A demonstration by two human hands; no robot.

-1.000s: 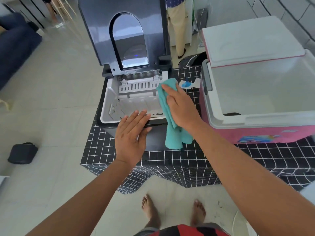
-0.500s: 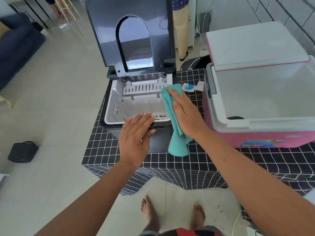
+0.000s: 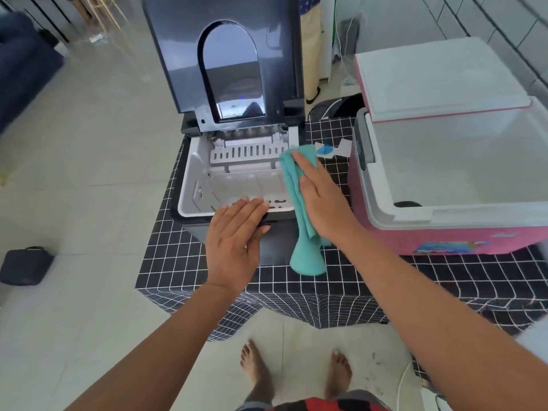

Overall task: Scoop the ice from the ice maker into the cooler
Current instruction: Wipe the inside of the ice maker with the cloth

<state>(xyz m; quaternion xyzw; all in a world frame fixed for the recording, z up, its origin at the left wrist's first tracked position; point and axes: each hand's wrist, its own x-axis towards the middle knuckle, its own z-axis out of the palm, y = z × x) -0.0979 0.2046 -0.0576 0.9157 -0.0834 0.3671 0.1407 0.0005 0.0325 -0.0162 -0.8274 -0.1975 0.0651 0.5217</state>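
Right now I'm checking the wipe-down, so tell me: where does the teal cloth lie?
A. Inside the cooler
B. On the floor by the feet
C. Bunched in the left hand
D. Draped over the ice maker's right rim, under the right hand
D: the teal cloth hangs over the right rim of the ice maker, pressed flat by the right hand; the left hand rests on the front rim.

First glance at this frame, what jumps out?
The teal cloth, pressed flat by the right hand over the right rim of the open ice maker, whose bin shows no ice. The left hand rests flat on its front edge. To the right on the checked tablecloth stands the pink cooler, lid up.
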